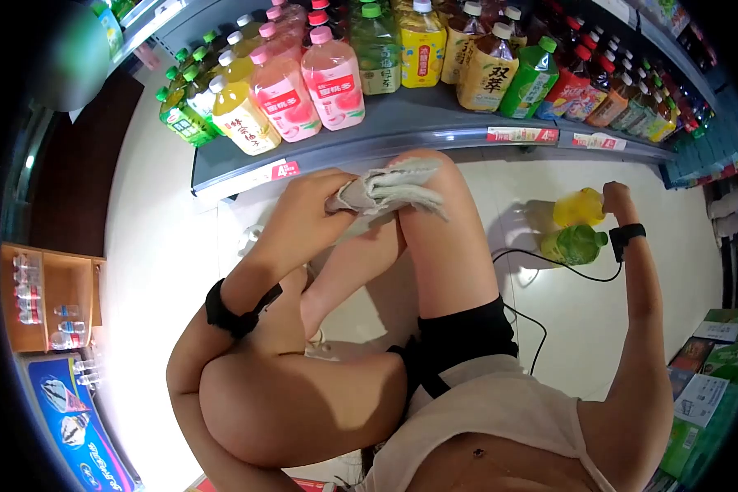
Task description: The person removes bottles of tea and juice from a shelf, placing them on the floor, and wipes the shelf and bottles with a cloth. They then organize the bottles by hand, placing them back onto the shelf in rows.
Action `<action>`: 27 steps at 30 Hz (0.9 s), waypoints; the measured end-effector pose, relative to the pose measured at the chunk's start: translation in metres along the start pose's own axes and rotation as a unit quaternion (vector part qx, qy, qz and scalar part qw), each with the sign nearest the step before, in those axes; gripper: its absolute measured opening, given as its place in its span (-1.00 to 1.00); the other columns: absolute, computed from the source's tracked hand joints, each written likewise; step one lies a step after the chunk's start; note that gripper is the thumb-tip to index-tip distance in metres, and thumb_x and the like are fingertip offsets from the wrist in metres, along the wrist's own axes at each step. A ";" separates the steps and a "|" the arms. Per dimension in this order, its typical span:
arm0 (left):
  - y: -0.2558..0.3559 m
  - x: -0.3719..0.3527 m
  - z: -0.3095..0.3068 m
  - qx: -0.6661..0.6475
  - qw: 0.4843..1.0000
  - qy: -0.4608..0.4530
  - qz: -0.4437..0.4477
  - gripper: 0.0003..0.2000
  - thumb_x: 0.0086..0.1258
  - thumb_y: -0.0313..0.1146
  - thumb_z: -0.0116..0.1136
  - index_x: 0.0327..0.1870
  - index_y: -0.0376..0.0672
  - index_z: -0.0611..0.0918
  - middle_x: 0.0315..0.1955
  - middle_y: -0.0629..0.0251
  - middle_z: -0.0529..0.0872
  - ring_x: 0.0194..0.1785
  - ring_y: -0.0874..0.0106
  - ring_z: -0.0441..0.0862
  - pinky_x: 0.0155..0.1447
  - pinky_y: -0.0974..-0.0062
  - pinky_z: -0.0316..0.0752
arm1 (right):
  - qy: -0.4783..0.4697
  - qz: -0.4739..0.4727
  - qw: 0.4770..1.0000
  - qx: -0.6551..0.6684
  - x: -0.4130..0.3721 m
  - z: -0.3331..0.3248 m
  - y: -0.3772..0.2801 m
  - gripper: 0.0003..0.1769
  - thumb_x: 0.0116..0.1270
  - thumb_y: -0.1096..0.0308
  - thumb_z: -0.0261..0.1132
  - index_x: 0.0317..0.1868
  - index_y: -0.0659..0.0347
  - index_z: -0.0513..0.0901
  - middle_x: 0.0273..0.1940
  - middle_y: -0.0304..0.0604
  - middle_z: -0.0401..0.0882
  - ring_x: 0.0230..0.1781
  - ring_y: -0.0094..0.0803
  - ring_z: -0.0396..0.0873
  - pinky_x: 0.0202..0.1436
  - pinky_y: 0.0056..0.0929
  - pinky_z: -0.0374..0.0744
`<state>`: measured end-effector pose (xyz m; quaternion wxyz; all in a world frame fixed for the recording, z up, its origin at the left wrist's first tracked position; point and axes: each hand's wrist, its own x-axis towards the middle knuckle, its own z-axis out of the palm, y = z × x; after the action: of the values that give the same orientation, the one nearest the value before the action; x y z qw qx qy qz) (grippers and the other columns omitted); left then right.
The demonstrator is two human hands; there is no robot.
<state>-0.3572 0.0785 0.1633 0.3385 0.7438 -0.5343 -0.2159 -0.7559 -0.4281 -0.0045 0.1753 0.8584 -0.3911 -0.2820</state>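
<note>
My left hand is closed on a folded grey-white cloth, which rests against my raised knee. Off to the right, my right hand is wrapped round the cap end of a yellow bottle; the cap itself is hidden by the fingers. Just below that bottle, a green bottle with a green cap is on the white floor, apart from my hand.
In front of me a shelf carries rows of drinks, among them pink bottles. Price tags line its edge. A black cable runs from my right wrist. Boxes are stacked at right, and a wooden cabinet stands left.
</note>
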 end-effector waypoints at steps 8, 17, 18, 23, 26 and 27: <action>-0.006 0.000 0.001 -0.010 0.999 0.038 0.010 -0.67 -0.02 -0.51 0.18 -0.16 -0.37 0.55 -0.30 0.01 0.60 -0.23 0.14 0.56 -0.07 0.41 0.42 | 0.106 0.053 0.992 0.035 -0.015 0.024 -0.004 -0.56 0.08 0.45 0.16 0.05 0.13 0.44 -0.31 -0.02 0.61 -0.29 -0.11 0.62 -0.28 -0.18 0.59; -0.001 0.003 -0.007 0.012 0.990 0.143 -0.011 -0.67 0.00 -0.49 0.18 -0.15 -0.37 0.55 -0.26 0.10 0.62 -0.15 0.32 0.56 0.01 0.49 0.40 | 0.240 -0.109 0.912 0.313 -0.172 -0.195 -0.102 -0.43 0.10 0.44 0.25 0.19 0.08 0.39 -0.14 -0.05 0.58 -0.22 -0.16 0.59 -0.18 -0.26 0.56; 0.001 0.004 -0.008 0.004 0.991 0.132 -0.033 -0.67 0.00 -0.50 0.18 -0.14 -0.37 0.55 -0.24 0.11 0.62 -0.13 0.34 0.56 0.02 0.51 0.40 | 0.217 -0.167 0.878 0.393 -0.183 -0.214 -0.114 -0.46 0.10 0.48 0.25 0.15 0.10 0.43 -0.15 -0.06 0.59 -0.24 -0.18 0.60 -0.17 -0.29 0.55; -0.009 0.014 -0.008 0.010 0.960 0.271 0.076 -0.70 0.00 -0.52 0.14 -0.17 -0.33 0.55 -0.32 0.15 0.57 -0.31 0.31 0.53 -0.22 0.52 0.40 | 0.158 -0.378 0.736 0.539 -0.189 -0.249 -0.184 -0.57 0.07 0.54 0.24 0.03 0.17 0.52 -0.31 -0.10 0.61 -0.33 -0.25 0.60 -0.22 -0.40 0.55; -0.007 0.012 -0.031 0.038 0.919 0.389 0.040 -0.69 0.03 -0.53 0.14 -0.12 -0.27 0.55 -0.33 0.22 0.57 -0.35 0.47 0.48 -0.30 0.55 0.37 | 0.245 -0.411 0.732 0.485 -0.166 -0.272 -0.218 -0.62 0.09 0.49 0.25 -0.02 0.15 0.56 -0.36 -0.09 0.60 -0.38 -0.25 0.60 -0.29 -0.38 0.55; -0.005 0.006 -0.044 0.029 0.915 0.403 0.016 -0.69 0.05 -0.52 0.14 -0.11 -0.27 0.54 -0.32 0.21 0.57 -0.33 0.47 0.49 -0.27 0.55 0.39 | 0.267 -0.420 0.719 0.485 -0.149 -0.285 -0.224 -0.63 0.09 0.47 0.25 -0.02 0.15 0.56 -0.37 -0.09 0.60 -0.39 -0.24 0.60 -0.31 -0.37 0.55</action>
<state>-0.3212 0.0857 0.1898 0.5071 0.7686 -0.3701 0.1231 -0.5306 -0.1489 0.1523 -0.3041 0.9418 -0.0101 0.1428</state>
